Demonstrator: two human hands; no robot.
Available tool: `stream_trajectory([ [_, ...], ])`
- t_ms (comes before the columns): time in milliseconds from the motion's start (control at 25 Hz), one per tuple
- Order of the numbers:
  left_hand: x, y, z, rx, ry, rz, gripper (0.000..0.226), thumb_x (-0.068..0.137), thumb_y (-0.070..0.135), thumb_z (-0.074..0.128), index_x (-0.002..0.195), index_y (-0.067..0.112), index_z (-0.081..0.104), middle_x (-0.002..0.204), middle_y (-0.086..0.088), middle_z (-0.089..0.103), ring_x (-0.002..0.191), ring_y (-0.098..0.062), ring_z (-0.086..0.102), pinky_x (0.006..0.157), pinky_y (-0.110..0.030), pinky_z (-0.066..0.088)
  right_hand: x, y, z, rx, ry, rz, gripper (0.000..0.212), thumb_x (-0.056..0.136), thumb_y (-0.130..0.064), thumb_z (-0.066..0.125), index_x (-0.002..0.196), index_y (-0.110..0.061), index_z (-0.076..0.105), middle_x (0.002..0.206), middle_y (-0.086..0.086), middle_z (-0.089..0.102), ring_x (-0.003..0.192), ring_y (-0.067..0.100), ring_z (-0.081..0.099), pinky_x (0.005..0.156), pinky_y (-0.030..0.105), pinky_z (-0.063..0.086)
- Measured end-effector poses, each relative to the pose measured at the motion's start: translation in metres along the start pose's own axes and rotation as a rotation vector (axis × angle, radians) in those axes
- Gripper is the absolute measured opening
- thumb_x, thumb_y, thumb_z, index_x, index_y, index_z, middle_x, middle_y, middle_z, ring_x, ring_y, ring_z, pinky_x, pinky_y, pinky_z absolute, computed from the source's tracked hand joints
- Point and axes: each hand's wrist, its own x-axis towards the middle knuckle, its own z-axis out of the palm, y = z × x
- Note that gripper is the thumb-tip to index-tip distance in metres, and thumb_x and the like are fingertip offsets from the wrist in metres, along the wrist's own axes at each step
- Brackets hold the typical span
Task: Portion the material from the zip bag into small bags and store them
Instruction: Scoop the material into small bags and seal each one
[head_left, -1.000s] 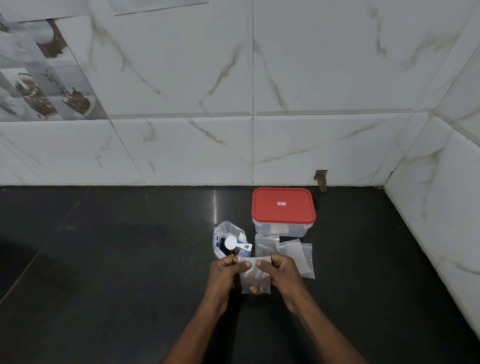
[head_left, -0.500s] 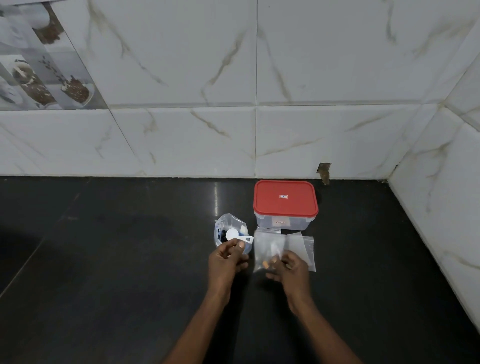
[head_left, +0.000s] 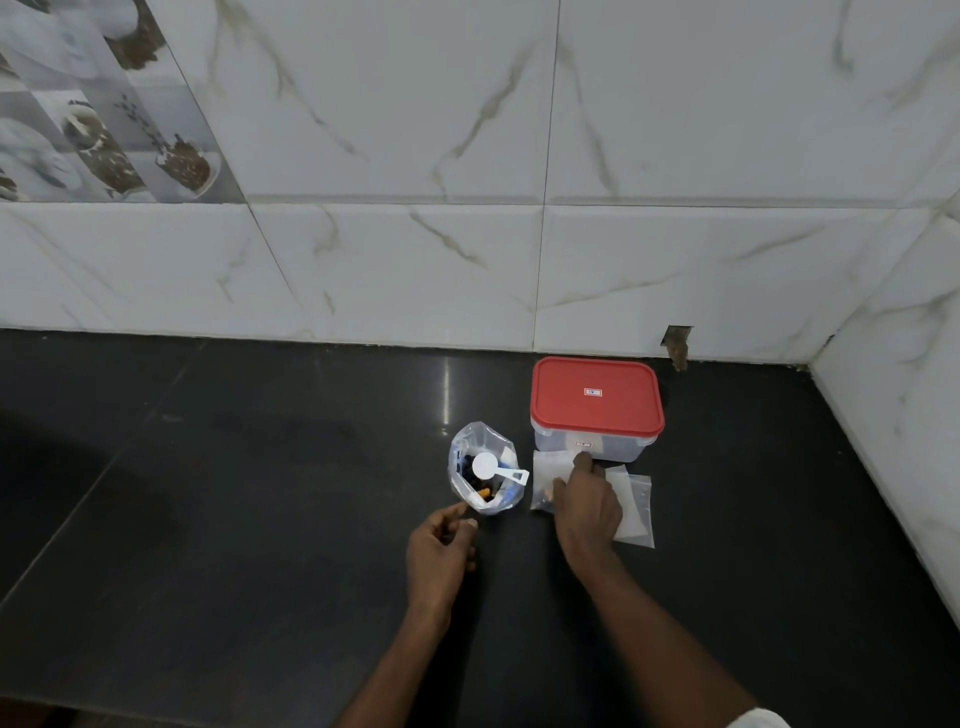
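Note:
The open zip bag (head_left: 483, 486) stands on the black counter with a white scoop (head_left: 491, 466) lying in its mouth over dark and orange pieces. A small clear bag (head_left: 548, 475) holding a few pieces lies flat in front of the red-lidded container (head_left: 596, 395). My right hand (head_left: 587, 506) rests on that small bag, its index finger stretched toward the container's front wall. Just below the zip bag, my left hand (head_left: 441, 551) hovers with loosely curled fingers and holds nothing.
Several empty small bags (head_left: 635, 512) lie in a pile under and to the right of my right hand. Marble-tiled walls close off the counter (head_left: 260, 493) at the back and on the right.
Both hands held the filled small bag by its top a second ago. The left hand let go and drew back; the right hand laid the bag down in front of the container.

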Motion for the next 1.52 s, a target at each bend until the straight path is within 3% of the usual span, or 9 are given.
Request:
stream_trajectory([
  [120,0.0,-0.002,-0.002,0.024,0.03,0.004,0.025,0.094,0.01,0.064,0.114,0.023,0.068,0.09,-0.008,0.075,0.066,-0.013,0.066,0.057,-0.024,0.055,0.0,0.009,0.01,-0.17,0.079,-0.255,0.024,0.08,-0.015,0.072,0.103,-0.011,0.066,0.106,0.011,0.062,0.095,0.028,0.059,0.071,0.037,0.051],
  [280,0.0,-0.006,-0.001,0.057,0.027,0.003,0.026,0.093,0.011,0.064,0.117,0.021,0.069,0.09,-0.009,0.075,0.065,-0.012,0.065,0.057,-0.023,0.054,-0.003,0.019,0.014,-0.269,-0.088,-0.471,0.029,0.089,-0.014,0.057,0.117,-0.014,0.063,0.118,0.008,0.064,0.11,0.025,0.056,0.097,0.036,0.043],
  [440,-0.003,0.0,0.002,0.039,0.005,0.013,0.024,0.092,0.01,0.064,0.113,0.02,0.07,0.086,-0.01,0.074,0.062,-0.011,0.063,0.057,-0.025,0.053,0.007,0.043,-0.001,-0.137,0.145,-0.186,0.022,0.076,-0.005,0.068,0.098,-0.005,0.069,0.092,0.014,0.071,0.086,0.031,0.064,0.076,0.039,0.051],
  [600,-0.013,0.007,0.01,0.011,-0.061,-0.018,0.019,0.091,0.007,0.065,0.105,0.019,0.07,0.083,-0.013,0.074,0.059,-0.011,0.061,0.056,-0.026,0.054,0.019,0.071,-0.007,-0.21,0.06,0.094,0.031,0.084,-0.019,0.064,0.113,-0.007,0.06,0.11,0.013,0.066,0.102,0.03,0.059,0.084,0.038,0.046],
  [800,-0.027,0.02,0.025,-0.023,-0.28,-0.097,0.01,0.094,0.013,0.066,0.1,0.008,0.073,0.084,-0.015,0.074,0.063,-0.017,0.064,0.061,-0.03,0.054,0.023,0.071,-0.024,0.316,0.02,0.111,0.017,0.081,-0.008,0.067,0.098,-0.011,0.067,0.097,0.008,0.07,0.086,0.023,0.063,0.071,0.029,0.046],
  [1000,-0.029,0.06,0.058,-0.2,-0.373,-0.156,0.019,0.094,0.019,0.068,0.091,0.0,0.073,0.079,-0.015,0.073,0.064,-0.019,0.067,0.061,-0.029,0.058,-0.018,0.044,-0.06,0.646,0.088,-0.088,0.014,0.079,-0.005,0.072,0.083,-0.018,0.067,0.081,-0.003,0.064,0.074,0.012,0.062,0.067,0.025,0.048],
  [1200,-0.011,0.09,0.069,-0.179,-0.301,-0.239,0.029,0.089,0.008,0.071,0.109,-0.012,0.063,0.074,-0.016,0.069,0.054,-0.02,0.067,0.053,-0.028,0.058,-0.041,0.024,-0.068,0.76,0.061,-0.214,0.017,0.078,0.001,0.073,0.082,-0.015,0.068,0.085,0.001,0.064,0.077,0.002,0.061,0.067,0.008,0.045],
  [1360,-0.017,0.093,0.064,-0.067,-0.168,-0.158,0.022,0.085,-0.009,0.062,0.107,-0.01,0.065,0.071,-0.018,0.068,0.046,-0.02,0.064,0.045,-0.026,0.055,-0.041,0.021,-0.081,0.795,-0.201,-0.205,0.024,0.076,-0.005,0.074,0.094,-0.021,0.07,0.094,-0.005,0.069,0.088,0.006,0.064,0.077,0.016,0.051],
  [1520,-0.026,0.088,0.062,0.115,-0.098,0.035,0.023,0.085,-0.004,0.066,0.107,0.001,0.07,0.063,-0.006,0.069,0.037,-0.007,0.062,0.04,-0.016,0.048,-0.033,0.012,-0.088,0.559,-0.234,-0.254,0.019,0.082,-0.022,0.074,0.101,-0.023,0.071,0.084,-0.007,0.069,0.08,0.008,0.065,0.074,0.021,0.051],
])
